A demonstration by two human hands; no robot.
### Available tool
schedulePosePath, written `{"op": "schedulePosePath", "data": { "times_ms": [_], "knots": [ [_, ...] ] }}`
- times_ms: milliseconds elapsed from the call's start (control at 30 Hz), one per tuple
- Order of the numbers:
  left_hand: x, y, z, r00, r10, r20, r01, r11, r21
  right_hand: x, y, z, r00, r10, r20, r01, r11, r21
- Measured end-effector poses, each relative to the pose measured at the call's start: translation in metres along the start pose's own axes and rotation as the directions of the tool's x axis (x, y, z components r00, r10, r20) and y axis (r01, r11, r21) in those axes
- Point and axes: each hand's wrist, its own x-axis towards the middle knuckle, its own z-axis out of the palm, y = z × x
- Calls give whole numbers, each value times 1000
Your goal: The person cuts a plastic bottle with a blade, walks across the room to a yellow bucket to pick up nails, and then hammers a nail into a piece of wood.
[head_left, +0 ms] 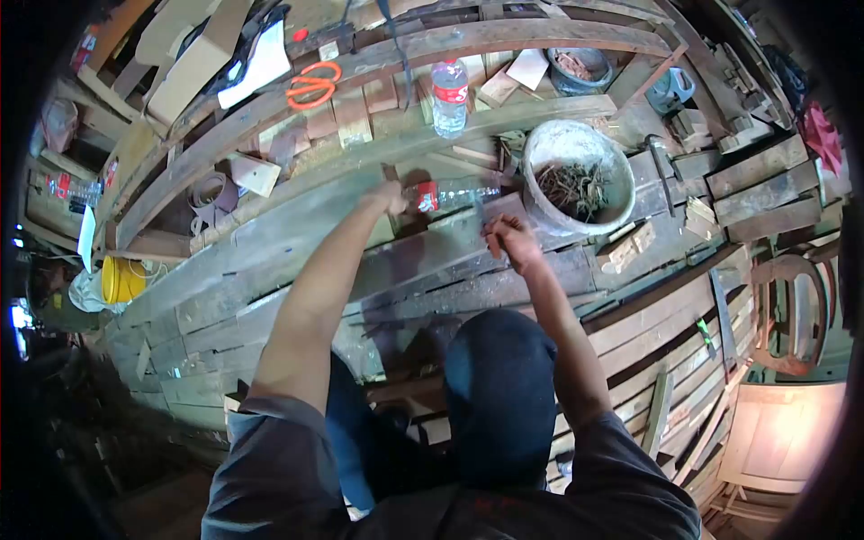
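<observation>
A clear plastic bottle (457, 193) with a red label is held on its side above the planks. My left hand (387, 196) is closed around its left end, so that end is hidden. Below and to the right of the bottle's other end is my right hand (511, 241), with its fingers curled together. A faint blurred shape shows between these fingers and the bottle; what it is, I cannot make out. A white-smeared bucket (546, 202) with dry twigs (572, 189) inside stands just right of the bottle.
Another red-labelled bottle (449, 101) stands upright behind a wooden rail (504, 34). Orange-handled scissors (312, 85) hang over that rail at the left. A dark bucket (601, 87) sits at the back right, and a clamp-like metal tool (663, 171) lies on the planks.
</observation>
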Motion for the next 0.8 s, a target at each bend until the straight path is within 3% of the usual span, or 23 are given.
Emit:
{"op": "schedulePosePath", "data": {
  "times_ms": [67,267,367,400,467,500,533,567,600,633,667,700,733,800],
  "knots": [
    [25,-11,29,995,-83,56,85,996,-21,15,11,0,1000,19,7,-19,1000,6],
    [43,21,97,995,-50,-86,33,982,-186,60,50,-9,997,76,3,-75,988,-138],
    [67,31,123,902,-10,-431,-27,996,-80,71,67,-3,998,45,-48,-51,990,-134],
    [77,33,119,931,13,-364,-41,997,-69,71,73,-4,998,20,-51,-26,992,-125],
    [91,39,118,895,30,-446,-90,990,-113,70,78,-4,997,29,-71,-35,996,-82],
    [106,43,114,910,57,-411,-122,983,-135,62,81,-3,996,-20,-90,10,994,-112],
    [143,40,120,967,69,-246,-109,983,-150,57,93,-9,995,-48,-83,37,991,-130],
    [121,54,101,952,97,-289,-142,980,-140,46,98,-7,992,-75,-104,74,997,-14],
    [168,49,128,952,110,-287,-134,989,-66,32,101,-12,989,7,-147,-10,1000,-19],
    [187,58,142,966,29,-256,-52,995,-83,16,92,-7,974,27,-226,-50,994,-96],
    [167,61,106,987,114,112,-80,959,-274,15,113,-28,990,26,-135,-31,999,-32],
    [157,68,126,984,-12,-179,-41,956,-289,6,121,-30,986,-47,-159,44,999,-25],
    [167,78,131,970,-69,-234,30,985,-167,6,131,-42,988,-84,-126,78,995,-58],
    [186,67,152,939,-90,-333,24,980,-199,-1,135,-48,987,-151,-45,150,988,-28]
  ]
}}
